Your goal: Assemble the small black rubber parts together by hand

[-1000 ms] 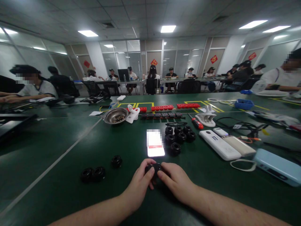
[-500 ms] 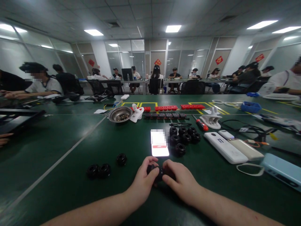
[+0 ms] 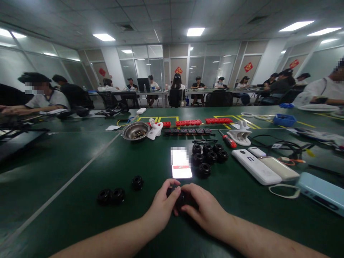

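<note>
Between my hands, just in front of the lit phone [image 3: 182,172], is a black round part [image 3: 181,197], mostly covered by fingers. My left hand [image 3: 164,203] is closed around its left side, thumb on top. My right hand [image 3: 204,205] curls against its right side, fingers and thumb bent round it. Several black ring-shaped parts [image 3: 211,156] with central holes are grouped right of the phone. Over to the left lie a pair of similar black rings [image 3: 117,195] and a single black ring [image 3: 137,182].
Behind the phone are a metal bowl [image 3: 126,133] of small brass-coloured pieces, a white stand [image 3: 155,129], red trays [image 3: 188,122] and a black strip [image 3: 188,132]. To the right lie a screwdriver [image 3: 229,140], a white device [image 3: 254,166] and a light-blue case [image 3: 322,191]. Other people sit around.
My right hand has moved left and closed in on the black round part, covering more of it. My left hand stays around it. The whole view has shifted slightly.
</note>
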`<action>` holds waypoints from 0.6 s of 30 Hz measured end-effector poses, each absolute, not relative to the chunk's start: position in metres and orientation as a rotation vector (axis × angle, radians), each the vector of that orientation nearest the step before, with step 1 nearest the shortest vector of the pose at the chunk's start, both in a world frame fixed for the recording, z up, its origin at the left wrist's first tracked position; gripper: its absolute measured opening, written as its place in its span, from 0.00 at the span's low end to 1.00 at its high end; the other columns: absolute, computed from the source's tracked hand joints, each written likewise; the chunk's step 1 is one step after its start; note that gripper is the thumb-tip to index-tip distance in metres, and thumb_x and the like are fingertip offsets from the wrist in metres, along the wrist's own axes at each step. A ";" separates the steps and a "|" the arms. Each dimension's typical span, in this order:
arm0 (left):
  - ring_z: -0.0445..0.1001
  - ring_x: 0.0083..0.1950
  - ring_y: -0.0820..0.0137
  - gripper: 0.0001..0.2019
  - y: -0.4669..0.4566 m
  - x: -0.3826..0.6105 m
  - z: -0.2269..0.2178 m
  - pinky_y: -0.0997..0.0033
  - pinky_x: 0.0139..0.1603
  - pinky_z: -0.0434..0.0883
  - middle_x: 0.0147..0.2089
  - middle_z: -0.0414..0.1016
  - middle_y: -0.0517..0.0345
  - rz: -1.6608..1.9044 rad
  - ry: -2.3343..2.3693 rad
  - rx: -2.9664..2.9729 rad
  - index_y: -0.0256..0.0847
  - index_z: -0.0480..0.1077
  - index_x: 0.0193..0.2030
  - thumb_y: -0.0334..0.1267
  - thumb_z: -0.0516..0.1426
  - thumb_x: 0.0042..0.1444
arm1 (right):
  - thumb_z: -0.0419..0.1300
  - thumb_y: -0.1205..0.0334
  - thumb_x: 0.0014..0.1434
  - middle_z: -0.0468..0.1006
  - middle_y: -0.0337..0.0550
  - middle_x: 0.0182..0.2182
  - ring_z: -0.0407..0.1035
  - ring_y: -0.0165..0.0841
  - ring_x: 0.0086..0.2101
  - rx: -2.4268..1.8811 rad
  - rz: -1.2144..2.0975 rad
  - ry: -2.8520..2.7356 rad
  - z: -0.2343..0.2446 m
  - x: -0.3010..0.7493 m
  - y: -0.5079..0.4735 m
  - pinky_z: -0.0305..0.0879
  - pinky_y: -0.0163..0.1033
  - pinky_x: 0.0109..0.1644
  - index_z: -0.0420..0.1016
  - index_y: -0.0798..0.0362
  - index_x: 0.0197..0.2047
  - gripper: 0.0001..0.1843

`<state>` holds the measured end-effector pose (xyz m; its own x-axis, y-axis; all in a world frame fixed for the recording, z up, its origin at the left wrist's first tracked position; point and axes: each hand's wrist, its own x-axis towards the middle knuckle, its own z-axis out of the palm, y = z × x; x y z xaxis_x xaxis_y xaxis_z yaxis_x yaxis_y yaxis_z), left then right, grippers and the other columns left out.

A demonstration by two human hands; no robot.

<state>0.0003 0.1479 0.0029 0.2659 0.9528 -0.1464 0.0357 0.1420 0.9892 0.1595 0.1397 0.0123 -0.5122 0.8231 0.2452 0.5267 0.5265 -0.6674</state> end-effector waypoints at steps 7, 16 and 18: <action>0.65 0.30 0.73 0.12 0.144 0.000 0.008 0.74 0.26 0.65 0.34 0.60 0.60 0.965 1.064 1.133 0.41 0.57 0.41 0.35 0.50 0.47 | 0.50 0.57 0.57 0.69 0.39 0.27 0.62 0.31 0.28 -1.278 0.724 -2.206 0.010 0.159 0.146 0.57 0.35 0.30 0.65 0.54 0.33 0.09; 0.67 0.34 0.70 0.15 0.143 -0.001 0.008 0.69 0.32 0.67 0.37 0.62 0.58 0.911 1.073 1.211 0.41 0.54 0.45 0.44 0.49 0.52 | 0.58 0.65 0.52 0.69 0.41 0.32 0.63 0.32 0.32 -1.193 0.692 -2.147 0.011 0.160 0.143 0.59 0.37 0.36 0.66 0.54 0.38 0.09; 0.67 0.29 0.72 0.15 0.144 0.000 0.006 0.71 0.28 0.65 0.34 0.63 0.59 0.892 1.078 1.216 0.41 0.54 0.44 0.47 0.47 0.53 | 0.58 0.67 0.50 0.69 0.42 0.35 0.63 0.33 0.35 -1.145 0.693 -2.137 0.012 0.160 0.141 0.59 0.38 0.38 0.64 0.54 0.41 0.13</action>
<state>-0.0003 0.1444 0.0061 0.2714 0.9499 -0.1547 0.0256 0.1536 0.9878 0.1601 0.1410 0.0124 -0.4396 0.8578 0.2662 0.5382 0.4888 -0.6865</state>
